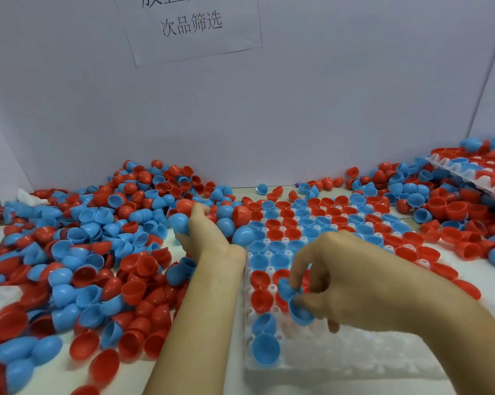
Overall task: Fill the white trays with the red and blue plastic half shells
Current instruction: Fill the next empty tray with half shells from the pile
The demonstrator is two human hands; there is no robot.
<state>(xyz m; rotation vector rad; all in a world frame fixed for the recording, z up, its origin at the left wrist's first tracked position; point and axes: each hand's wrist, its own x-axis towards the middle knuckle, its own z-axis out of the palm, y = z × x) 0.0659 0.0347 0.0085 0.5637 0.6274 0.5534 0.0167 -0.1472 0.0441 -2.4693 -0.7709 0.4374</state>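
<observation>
The white plastic tray with round holes (354,363) lies flat on the table in front of the person. Its far part is full of shells sitting cup-side up. Its near part has bare holes.

The right hand (351,283) is over the tray. Its thumb and fingers are curled and pinch small blue plastic half shells (296,305). They look like two shells nested together, but I cannot tell for sure. They are just above the tray, near the line where the full holes stop.

The left hand (205,238) reaches into the big heap of red and blue plastic half shells (98,252) on the left. Its fingers are curled around a round blue shell (180,222) and touch a red shell (185,206) too.

More shells lie in a pile on the right (454,212), next to another white tray that is tilted up (474,178). A paper sign (189,27) is stuck on the wall behind.

These shells look very light, thin and hard. They look smooth, so they may slip or roll away. They also seem to stick inside each other, so one may need to be pulled off. The best place to hold one is the rim, with the thumb inside and a finger outside. A soft pinch should be enough. Then the round side can go down into a hole.
</observation>
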